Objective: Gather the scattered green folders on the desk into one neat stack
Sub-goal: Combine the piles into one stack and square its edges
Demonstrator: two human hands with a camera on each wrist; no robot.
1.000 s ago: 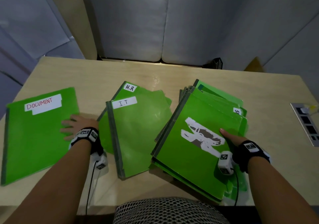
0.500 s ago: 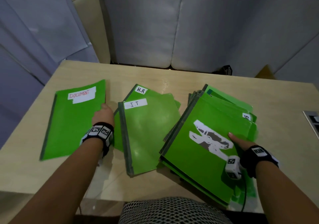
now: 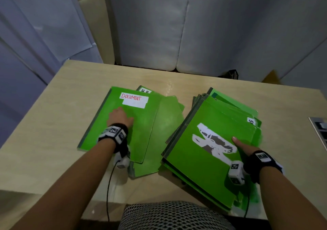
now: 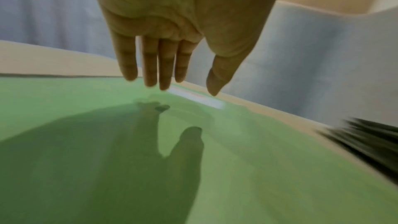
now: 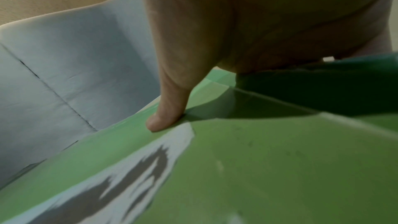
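A green folder labelled DOCUMENT (image 3: 141, 134) lies on top of two other green folders (image 3: 168, 123) at the desk's middle left; the H.R label (image 3: 144, 90) peeks out behind it. My left hand (image 3: 120, 118) is over this folder with straight fingers (image 4: 163, 74), which cast a shadow on the green cover (image 4: 258, 159). To the right sits a fanned pile of several green folders, and the top one (image 3: 203, 169) has a torn white label. My right hand (image 3: 246, 148) holds the pile's right edge, with its thumb (image 5: 165, 117) pressed on the top cover (image 5: 258, 168). Its fingers are hidden.
The pale wooden desk (image 3: 44, 141) has bare room at the left and far side. A socket panel (image 3: 320, 130) is set in its right edge. Grey cushions (image 3: 177, 26) stand behind it, and a mesh chair back (image 3: 173, 215) is at the front edge.
My left hand slid the DOCUMENT folder from the far left to the right, onto the I.T and H.R folders. My right hand stayed on the right pile.
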